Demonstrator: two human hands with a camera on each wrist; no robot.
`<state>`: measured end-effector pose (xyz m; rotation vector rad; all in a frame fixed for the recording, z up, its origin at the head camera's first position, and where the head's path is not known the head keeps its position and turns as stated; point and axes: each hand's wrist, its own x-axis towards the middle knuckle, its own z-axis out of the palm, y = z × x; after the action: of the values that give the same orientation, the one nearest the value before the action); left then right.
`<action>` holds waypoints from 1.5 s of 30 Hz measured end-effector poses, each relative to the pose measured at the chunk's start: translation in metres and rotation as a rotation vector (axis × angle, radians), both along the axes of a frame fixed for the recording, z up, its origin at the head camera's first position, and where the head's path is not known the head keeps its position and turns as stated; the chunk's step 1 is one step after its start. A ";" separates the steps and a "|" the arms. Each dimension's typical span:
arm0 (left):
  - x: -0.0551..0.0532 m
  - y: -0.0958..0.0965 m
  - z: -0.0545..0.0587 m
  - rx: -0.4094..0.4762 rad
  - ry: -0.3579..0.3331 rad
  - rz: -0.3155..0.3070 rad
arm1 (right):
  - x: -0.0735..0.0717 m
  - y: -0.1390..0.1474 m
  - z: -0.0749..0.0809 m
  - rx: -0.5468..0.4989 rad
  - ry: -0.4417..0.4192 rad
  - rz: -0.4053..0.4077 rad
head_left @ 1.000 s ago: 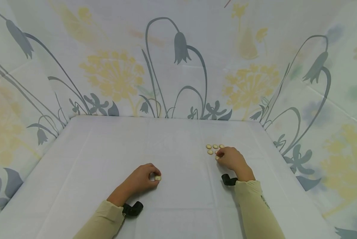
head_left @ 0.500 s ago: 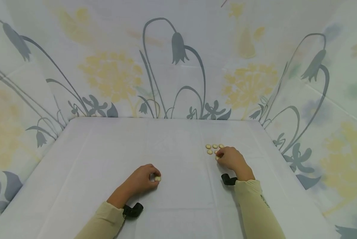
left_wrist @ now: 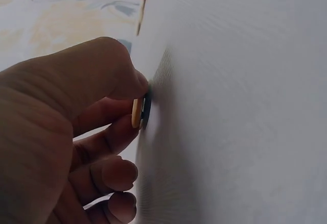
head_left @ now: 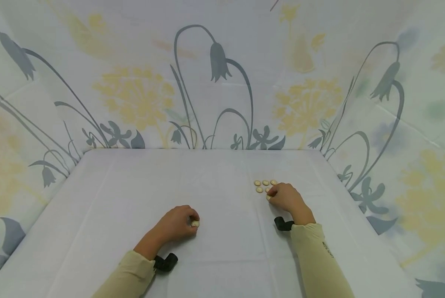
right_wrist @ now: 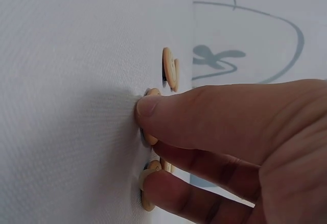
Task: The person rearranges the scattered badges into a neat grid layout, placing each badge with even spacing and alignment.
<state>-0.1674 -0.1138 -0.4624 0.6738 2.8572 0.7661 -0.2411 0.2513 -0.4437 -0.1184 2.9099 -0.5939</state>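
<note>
My left hand (head_left: 178,223) pinches a small round wooden button (head_left: 195,224) between thumb and finger, at the white tabletop. In the left wrist view this button (left_wrist: 137,113) stands edge-on, its other side dark. Farther right, my right hand (head_left: 287,198) pinches another button (head_left: 269,198) at the near end of a group of buttons. The right wrist view shows the thumb on this button (right_wrist: 153,136), while another fingertip touches a lower button (right_wrist: 148,202). Part of the group lies hidden behind the right hand.
Several matching buttons (head_left: 265,182) lie in short rows beyond my right hand. A white cloth (head_left: 222,244) covers the table. Flower-printed fabric (head_left: 218,82) rises at the back and both sides. Each wrist carries a black camera (head_left: 166,263).
The head view has shifted slightly. The left fingers have drawn a little closer together around their button. My right hand stays at the same place by the group.
</note>
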 end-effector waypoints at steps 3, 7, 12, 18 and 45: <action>-0.002 0.003 -0.002 -0.028 0.013 -0.005 | 0.000 0.001 -0.002 -0.010 -0.005 -0.005; -0.006 0.007 -0.002 -0.031 0.029 0.001 | 0.001 0.002 -0.003 -0.022 -0.002 -0.006; -0.012 0.013 0.003 -0.025 0.029 0.010 | 0.001 0.002 -0.001 -0.030 0.008 0.005; -0.018 0.021 0.008 -0.027 0.005 0.010 | 0.000 0.003 -0.001 -0.042 0.014 0.013; -0.052 0.068 0.022 0.079 -0.064 -0.007 | -0.001 0.006 -0.004 -0.064 0.043 0.018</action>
<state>-0.2199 -0.0462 -0.4399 0.6564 2.7783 0.8864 -0.2423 0.2577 -0.4478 -0.1667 2.9286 -0.6894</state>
